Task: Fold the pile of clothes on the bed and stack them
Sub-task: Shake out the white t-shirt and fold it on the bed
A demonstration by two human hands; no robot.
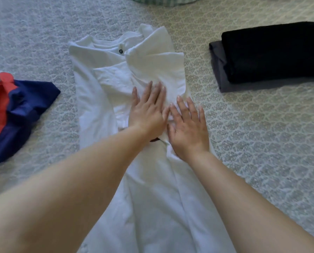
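My left hand [149, 108] and right hand [188, 127] press flat, fingers straight, side by side on the white cotton T-shirt [105, 99] spread on the patterned grey bedspread [262, 143]. Its small round neck label [120, 51] is unreadable.

Two bare forearms in my view, no sleeves visible up to the frame edge. No watch, ring or bracelet on either wrist. Left hand [146, 109] and right hand [188, 127]: short, unpainted nails, slightly blurred.
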